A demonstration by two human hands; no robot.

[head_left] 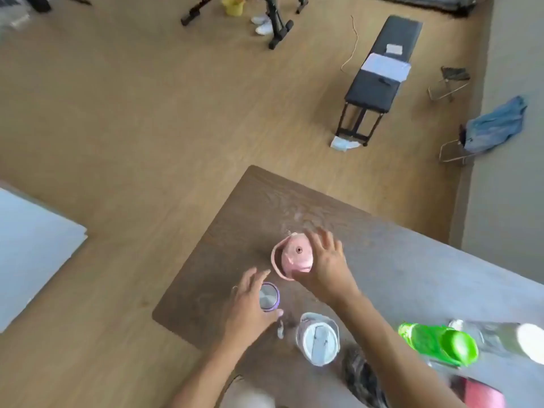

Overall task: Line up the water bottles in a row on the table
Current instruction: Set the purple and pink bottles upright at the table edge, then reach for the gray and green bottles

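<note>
- A pink object [482, 393] is cut off by the near right edge; what it is cannot be told.
- A white-lidded clear bottle [319, 338] stands upright on the table [235, 207], near the near edge, between the two forearms.
- A green bottle [438, 343] is seen at the near right, and a clear bottle [500, 337] with a white cap is just to its right; both are blurred.
- The left hand [250, 307] is placed against the left side of a purple bottle [268, 297]; the fingers are spread and curved around it, the thumb at its near side. Whether a firm grip is made cannot be told.
- The purple bottle stands upright, left of the white-lidded bottle and near the table's left edge.
- The right hand [326, 260] is laid against the right side of a pink bottle [291, 257]; the fingers are spread apart, the thumb at the near rim. A clamped grip is not confirmed.
- The pink bottle stands upright, beyond the purple bottle, toward the table's middle.
- A black bench [379, 75] with papers on it stands on the wood floor [132, 113], well beyond the table.
</note>
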